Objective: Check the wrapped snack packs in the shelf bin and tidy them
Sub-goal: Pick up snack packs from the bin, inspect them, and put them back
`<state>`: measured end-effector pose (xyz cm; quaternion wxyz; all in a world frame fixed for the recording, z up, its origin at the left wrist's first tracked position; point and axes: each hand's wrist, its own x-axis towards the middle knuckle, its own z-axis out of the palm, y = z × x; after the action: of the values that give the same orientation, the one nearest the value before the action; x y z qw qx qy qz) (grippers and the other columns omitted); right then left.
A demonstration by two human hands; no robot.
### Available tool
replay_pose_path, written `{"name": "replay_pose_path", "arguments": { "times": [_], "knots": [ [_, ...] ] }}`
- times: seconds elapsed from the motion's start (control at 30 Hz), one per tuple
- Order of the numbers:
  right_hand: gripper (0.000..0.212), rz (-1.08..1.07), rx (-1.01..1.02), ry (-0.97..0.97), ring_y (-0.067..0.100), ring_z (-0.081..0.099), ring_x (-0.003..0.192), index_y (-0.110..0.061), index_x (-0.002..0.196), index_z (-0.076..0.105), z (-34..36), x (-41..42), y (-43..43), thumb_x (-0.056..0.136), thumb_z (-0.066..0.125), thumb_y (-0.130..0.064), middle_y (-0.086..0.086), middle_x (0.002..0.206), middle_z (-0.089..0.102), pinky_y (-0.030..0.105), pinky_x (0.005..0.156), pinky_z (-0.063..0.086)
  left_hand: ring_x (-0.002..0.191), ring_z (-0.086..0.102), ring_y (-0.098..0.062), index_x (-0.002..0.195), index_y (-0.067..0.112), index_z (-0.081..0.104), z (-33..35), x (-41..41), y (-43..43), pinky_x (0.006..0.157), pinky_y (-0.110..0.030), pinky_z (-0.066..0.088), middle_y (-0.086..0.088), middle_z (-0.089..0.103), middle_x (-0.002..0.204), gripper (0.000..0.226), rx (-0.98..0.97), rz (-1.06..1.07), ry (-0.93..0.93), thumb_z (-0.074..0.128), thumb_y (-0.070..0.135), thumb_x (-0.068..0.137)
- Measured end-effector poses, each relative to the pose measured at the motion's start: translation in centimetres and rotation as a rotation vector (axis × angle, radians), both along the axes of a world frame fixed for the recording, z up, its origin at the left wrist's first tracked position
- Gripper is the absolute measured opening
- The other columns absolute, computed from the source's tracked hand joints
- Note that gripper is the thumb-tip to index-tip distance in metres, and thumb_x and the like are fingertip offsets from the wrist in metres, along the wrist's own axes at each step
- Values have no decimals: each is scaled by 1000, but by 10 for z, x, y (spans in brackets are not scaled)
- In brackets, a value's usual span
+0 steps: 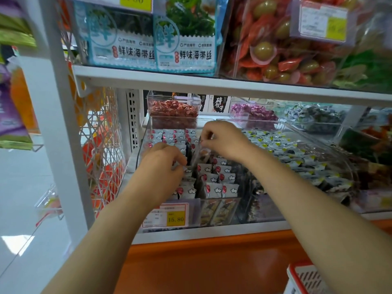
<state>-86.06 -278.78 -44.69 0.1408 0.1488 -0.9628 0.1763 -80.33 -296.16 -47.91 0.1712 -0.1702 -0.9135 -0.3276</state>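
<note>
Head view: a clear shelf bin (141, 145) is seen on the lower shelf, just left of the picture's centre. It is filled with white snack packs (214, 183) printed with red dots and clouds, stood upright in rows.

The left hand (163, 164) is lowered into the rows at the bin's 9 o'clock side, with its fingers curled down among the wrappers. Whether a pack is gripped there cannot be told.

The right hand (222, 141) is held above the bin toward 12 o'clock. A lifted pack (200, 154) is pinched by its top edge between thumb and forefinger and hangs tilted just above the rows.

A price tag (176, 215) reading 15.80 is fixed to the bin's front, at 6 o'clock. At the bin's 3 o'clock a neighbouring bin (331, 145) of yellow-marked packs is seen, and at 12 o'clock, behind it, a clear box of red sweets (174, 111). Seaweed bags (152, 39) are stood on the shelf above.
</note>
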Motion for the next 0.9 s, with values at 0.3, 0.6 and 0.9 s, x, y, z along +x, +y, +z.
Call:
{"name": "replay_pose_path", "arguments": {
  "times": [0.3, 0.6, 0.9],
  "knots": [
    [11, -171, -801, 299, 16, 58, 63, -14, 83, 52, -12, 73, 35, 93, 54, -11, 9, 82, 60, 26, 57, 52, 97, 54, -12, 139, 18, 40, 2, 2, 17, 75, -20, 43, -2, 53, 128, 47, 240, -47, -105, 51, 27, 94],
    [8, 27, -1578, -96, 13, 65, 64, -3, 82, 62, -27, 96, 45, 86, 56, 1, 12, 83, 64, 21, 56, 54, 60, 63, -7, 96, 15, 66, 1, 7, 25, 61, -25, 56, -2, 68, 76, 18, 698, -121, -400, 53, 26, 93],
    [15, 27, -1795, -211, 15, 67, 59, -1, 76, 63, -30, 94, 49, 85, 54, 6, 7, 66, 67, 20, 53, 55, 62, 64, -11, 80, 7, 57, 7, 10, 33, 55, -17, 53, -1, 60, 65, 11, 1248, -261, -622, 58, 14, 88]
  ]
}}
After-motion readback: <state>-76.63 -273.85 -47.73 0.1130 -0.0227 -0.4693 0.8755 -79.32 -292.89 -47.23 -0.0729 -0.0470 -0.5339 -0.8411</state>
